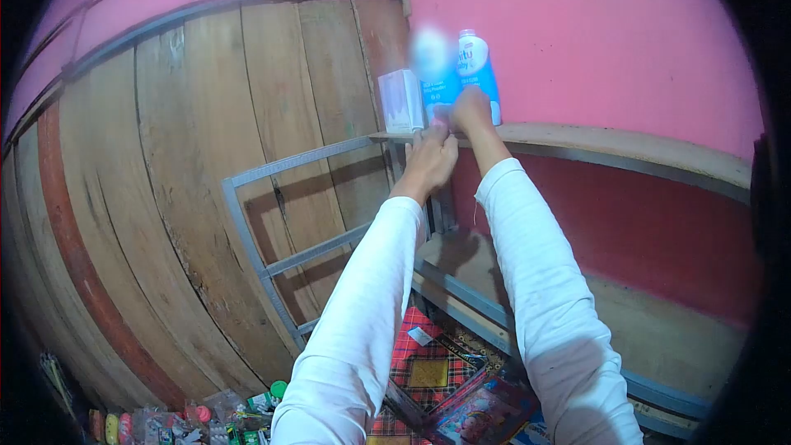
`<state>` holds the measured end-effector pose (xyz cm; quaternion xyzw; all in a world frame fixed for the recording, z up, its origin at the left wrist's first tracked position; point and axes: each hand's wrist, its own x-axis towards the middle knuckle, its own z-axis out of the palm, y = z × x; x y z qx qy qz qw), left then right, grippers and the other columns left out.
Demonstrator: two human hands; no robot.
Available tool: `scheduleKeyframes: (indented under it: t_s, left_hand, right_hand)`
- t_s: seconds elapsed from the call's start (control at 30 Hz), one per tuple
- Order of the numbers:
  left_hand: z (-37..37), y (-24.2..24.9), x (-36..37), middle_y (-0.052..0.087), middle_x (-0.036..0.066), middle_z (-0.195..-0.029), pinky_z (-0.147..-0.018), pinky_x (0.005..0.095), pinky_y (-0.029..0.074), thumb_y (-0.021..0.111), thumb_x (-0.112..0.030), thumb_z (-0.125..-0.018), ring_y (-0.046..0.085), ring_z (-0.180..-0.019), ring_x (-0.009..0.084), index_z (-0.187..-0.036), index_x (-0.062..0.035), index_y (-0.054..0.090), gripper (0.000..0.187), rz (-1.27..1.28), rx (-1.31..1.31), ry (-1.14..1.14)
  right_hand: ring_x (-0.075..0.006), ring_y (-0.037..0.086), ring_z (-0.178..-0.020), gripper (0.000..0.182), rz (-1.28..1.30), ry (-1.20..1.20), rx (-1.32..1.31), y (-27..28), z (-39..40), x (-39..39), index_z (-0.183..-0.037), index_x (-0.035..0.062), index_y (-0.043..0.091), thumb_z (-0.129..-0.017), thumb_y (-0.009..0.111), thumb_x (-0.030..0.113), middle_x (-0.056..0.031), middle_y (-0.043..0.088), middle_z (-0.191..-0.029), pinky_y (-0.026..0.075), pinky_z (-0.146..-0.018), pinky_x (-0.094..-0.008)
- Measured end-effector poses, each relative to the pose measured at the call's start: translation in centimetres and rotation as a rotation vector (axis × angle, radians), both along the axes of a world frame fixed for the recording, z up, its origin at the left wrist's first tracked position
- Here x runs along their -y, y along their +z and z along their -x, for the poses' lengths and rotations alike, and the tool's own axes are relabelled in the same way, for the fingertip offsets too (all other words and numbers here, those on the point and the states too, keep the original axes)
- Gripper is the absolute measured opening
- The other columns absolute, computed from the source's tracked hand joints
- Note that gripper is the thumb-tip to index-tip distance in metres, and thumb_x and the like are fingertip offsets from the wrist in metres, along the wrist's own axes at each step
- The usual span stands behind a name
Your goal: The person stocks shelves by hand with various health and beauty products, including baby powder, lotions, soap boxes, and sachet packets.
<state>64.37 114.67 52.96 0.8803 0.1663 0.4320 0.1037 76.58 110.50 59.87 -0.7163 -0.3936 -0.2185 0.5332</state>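
Right hand (473,112): fingers curled in, at the lower front of the right bottle (479,68), overlapping it in view. Gap between fingers not visible; can't tell if it grips the bottle or only touches it. Left hand (430,163): just below and left of the right, back of hand up, fingers partly bent, tips near the foot of the left bottle (441,84). Grip or contact there also can't be told. Hands close together, fingertips nearly meeting.

Both bottles at the near end of the top shelf (610,145), side by side, beyond the fingers. Both upright, long axes near vertical, tops up; right one tilts a little left in view, maybe lens bend. Printed fronts face the camera. Box (401,102) upright just left of left bottle, close against it.

Hidden: lower middle of right bottle and foot of left bottle, behind hands. Left bottle's top is a blur; small print unreadable. Right fingertips mostly out of sight.

Further out: white sleeves (560,297), cut by bottom edge. Metal frame (313,262) left of the arms, lower shelf (651,313) at right, wood wall (198,198), pink wall (593,33). Packets (259,402) at bottom left, cut off. Corners black.
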Motion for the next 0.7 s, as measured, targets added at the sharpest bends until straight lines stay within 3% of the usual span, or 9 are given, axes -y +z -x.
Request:
scheduleKeyframes:
  t_s: [0.07, 0.17, 0.27, 0.37, 0.43, 0.53, 0.7]
  left_hand:
    - [-0.3, 0.1, 0.0, 0.04, 0.024, -0.149, -0.118, 0.0533, 0.018, 0.03, -0.039, -0.095, 0.025, -0.141, 0.0515, -0.145, -0.0067, 0.043, 0.061, 0.014, 0.011, -0.008]
    - [-0.9, -0.3, -0.4, 0.048, 0.025, -0.141, -0.113, 0.0633, 0.022, 0.038, -0.034, -0.093, 0.037, -0.134, 0.0453, -0.134, -0.0025, 0.049, 0.052, -0.015, 0.108, -0.022]
    - [-0.5, -0.4, -0.1, 0.05, 0.025, -0.138, -0.113, 0.0634, 0.023, 0.039, -0.033, -0.092, 0.039, -0.132, 0.0449, -0.133, -0.003, 0.049, 0.052, -0.026, 0.099, -0.045]
    - [0.9, 0.1, 1.5, 0.051, 0.029, -0.138, -0.115, 0.0527, 0.026, 0.034, -0.036, -0.094, 0.034, -0.136, 0.0502, -0.139, -0.0054, 0.051, 0.056, 0.016, 0.059, -0.032]
    - [0.9, 0.1, 1.7, 0.051, 0.029, -0.137, -0.112, 0.0526, 0.029, 0.035, -0.035, -0.094, 0.038, -0.134, 0.0488, -0.137, -0.0048, 0.052, 0.056, -0.021, 0.067, 0.006]
    - [1.0, 0.0, 1.7, 0.054, 0.03, -0.133, -0.109, 0.0511, 0.034, 0.038, -0.034, -0.093, 0.044, -0.129, 0.0475, -0.135, -0.0028, 0.053, 0.055, -0.046, 0.083, 0.022]
    - [0.5, -0.2, 0.2, 0.058, 0.031, -0.127, -0.106, 0.0473, 0.039, 0.04, -0.033, -0.092, 0.052, -0.121, 0.0469, -0.13, 0.003, 0.056, 0.054, -0.094, 0.101, -0.027]
  right_hand:
    - [-0.0364, 0.068, -0.099, 0.06, 0.002, -0.001, 0.002, 0.0, 0.2, 0.0, -0.097, -0.0062, 0.069, -0.066, 0.087, 0.042, -0.0259, 0.069, -0.104, 0.055, -0.083, -0.0423]
    - [-0.0374, 0.068, -0.1, 0.061, 0.026, 0.01, 0.015, 0.1, 0.0, 0.0, -0.1, -0.0066, 0.068, -0.069, 0.085, 0.042, -0.0262, 0.069, -0.105, 0.055, -0.084, -0.0425]
    - [-0.0377, 0.068, -0.1, 0.061, 0.042, -0.006, 0.027, 0.0, 0.1, 0.1, -0.101, -0.0068, 0.068, -0.071, 0.083, 0.044, -0.0264, 0.069, -0.106, 0.055, -0.084, -0.0426]
    - [-0.0376, 0.068, -0.101, 0.061, 0.049, 0.0, 0.019, 0.1, 0.2, 0.2, -0.1, -0.0069, 0.068, -0.072, 0.082, 0.046, -0.0267, 0.068, -0.107, 0.055, -0.084, -0.0426]
    - [-0.0371, 0.068, -0.102, 0.062, 0.047, 0.02, 0.007, 0.0, 0.5, 0.8, -0.1, -0.0071, 0.069, -0.071, 0.082, 0.047, -0.0269, 0.068, -0.108, 0.055, -0.084, -0.0426]
    - [-0.0339, 0.064, -0.112, 0.058, 0.125, 0.043, -0.11, 0.6, 0.9, 1.1, -0.113, 0.0006, 0.068, -0.073, 0.085, 0.039, -0.0187, 0.067, -0.12, 0.052, -0.094, -0.045]
    - [-0.0344, 0.063, -0.115, 0.067, 0.219, 0.027, -0.1, 0.9, 0.8, 1.0, -0.118, -0.0003, 0.064, -0.07, 0.086, 0.041, -0.0182, 0.065, -0.123, 0.051, -0.096, -0.045]
